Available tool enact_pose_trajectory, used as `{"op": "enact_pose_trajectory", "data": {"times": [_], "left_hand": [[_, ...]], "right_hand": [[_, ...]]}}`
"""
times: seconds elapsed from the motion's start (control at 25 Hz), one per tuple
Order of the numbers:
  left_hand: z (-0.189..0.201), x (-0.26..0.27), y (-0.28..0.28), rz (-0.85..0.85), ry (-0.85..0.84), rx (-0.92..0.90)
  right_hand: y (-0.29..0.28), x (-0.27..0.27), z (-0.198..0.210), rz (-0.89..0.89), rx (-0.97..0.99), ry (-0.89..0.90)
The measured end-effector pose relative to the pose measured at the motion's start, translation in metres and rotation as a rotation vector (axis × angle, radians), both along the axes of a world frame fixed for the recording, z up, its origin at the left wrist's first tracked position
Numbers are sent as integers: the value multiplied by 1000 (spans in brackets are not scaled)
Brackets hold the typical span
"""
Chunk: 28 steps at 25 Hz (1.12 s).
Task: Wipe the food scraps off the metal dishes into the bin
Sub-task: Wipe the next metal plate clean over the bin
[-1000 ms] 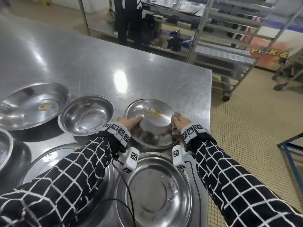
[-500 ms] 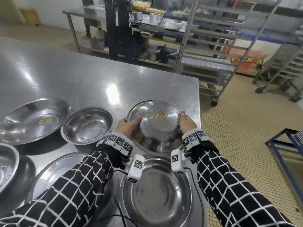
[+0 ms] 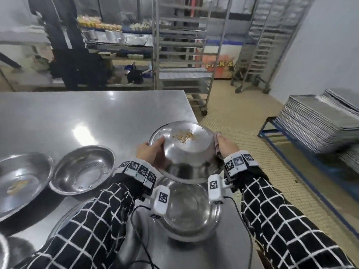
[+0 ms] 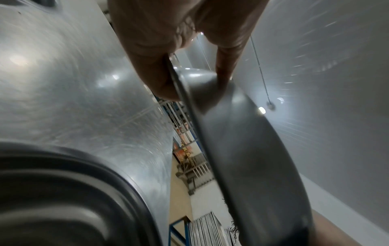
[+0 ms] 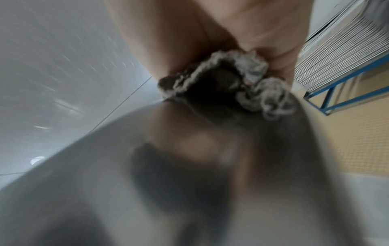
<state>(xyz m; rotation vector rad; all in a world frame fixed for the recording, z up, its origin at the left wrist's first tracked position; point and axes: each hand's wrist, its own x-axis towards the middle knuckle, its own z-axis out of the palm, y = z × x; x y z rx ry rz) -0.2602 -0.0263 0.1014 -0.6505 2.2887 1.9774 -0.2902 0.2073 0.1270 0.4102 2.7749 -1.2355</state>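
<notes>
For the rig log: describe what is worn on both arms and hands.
Both sleeves are black with a white grid check. Each wrist carries a band of square black-and-white markers, and a white camera block with a marker and a black cable. The hands are bare.

From where I stand the bin can't be made out anywhere. The right hand (image 3: 225,145) covers most of the cloth (image 3: 217,135), so only a crumpled edge peeks past the rim of the raised dish (image 3: 184,150); in the right wrist view that dish is a grey smear. The left hand (image 3: 150,154) has its fingers tucked out of sight under the dish. The scraps (image 3: 183,135) are too small to name. The dishes along the table's left edge (image 3: 21,183) are cut off by the frame.
</notes>
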Motion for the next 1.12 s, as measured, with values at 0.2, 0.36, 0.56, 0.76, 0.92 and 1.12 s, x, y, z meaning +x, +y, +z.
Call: {"op": "enact_pose_trajectory", "data": {"times": [0.2,0.36,0.56,0.76,0.92,1.12], "left_hand": [[8,14,39,-231,0,-21],[3,25,86,-414,-41,-31],[2,38,157,-580,-57,24],[-1,63,243,-736,-96,83],[-16,66,300,-725,-186,139],[-33,59,354,-700,-187,9]], "right_hand": [[42,64,11,-223,-13,33],[86,121,11,-397,-24,55],[150,173,2,-519,25,83],[227,226,-15,-654,40,116],[283,249,-35,-694,53,180],[343,251,-61,-594,80,190]]}}
